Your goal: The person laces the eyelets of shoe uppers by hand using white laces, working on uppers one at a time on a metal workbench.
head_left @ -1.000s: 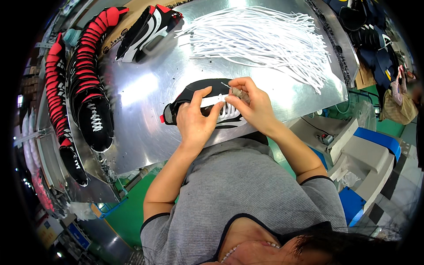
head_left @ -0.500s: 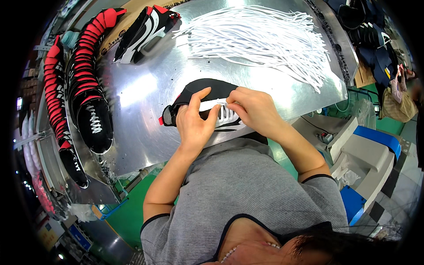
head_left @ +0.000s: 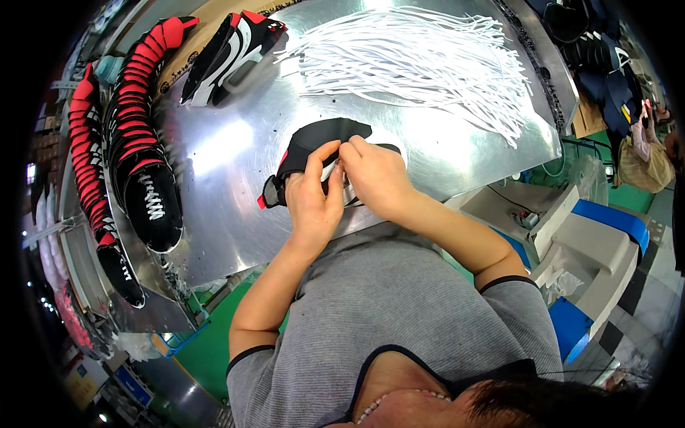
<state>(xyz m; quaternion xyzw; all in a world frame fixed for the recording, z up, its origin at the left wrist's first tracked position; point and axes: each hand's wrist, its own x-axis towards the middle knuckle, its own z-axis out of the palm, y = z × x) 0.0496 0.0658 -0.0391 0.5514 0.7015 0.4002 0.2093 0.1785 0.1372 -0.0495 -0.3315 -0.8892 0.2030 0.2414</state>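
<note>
A black shoe upper with red trim at its heel lies near the table's front edge, toe to the right. My left hand is closed on its collar side, with thumb and forefinger raised over the opening. My right hand covers the laced front, its fingers pinched together against the left fingertips. A bit of white shows between the hands. Whatever the right fingers pinch is hidden, and so is most of the lacing.
Loose white shoelaces spread across the metal table at the back. More shoe uppers rest at the back left. Two long nested rows of red-and-black uppers line the left side. A grey-and-blue machine stands at the right.
My right hand has moved left and slightly up, meeting the left fingertips. White lacing that showed between my hands is now covered. The upper has tilted a little.
</note>
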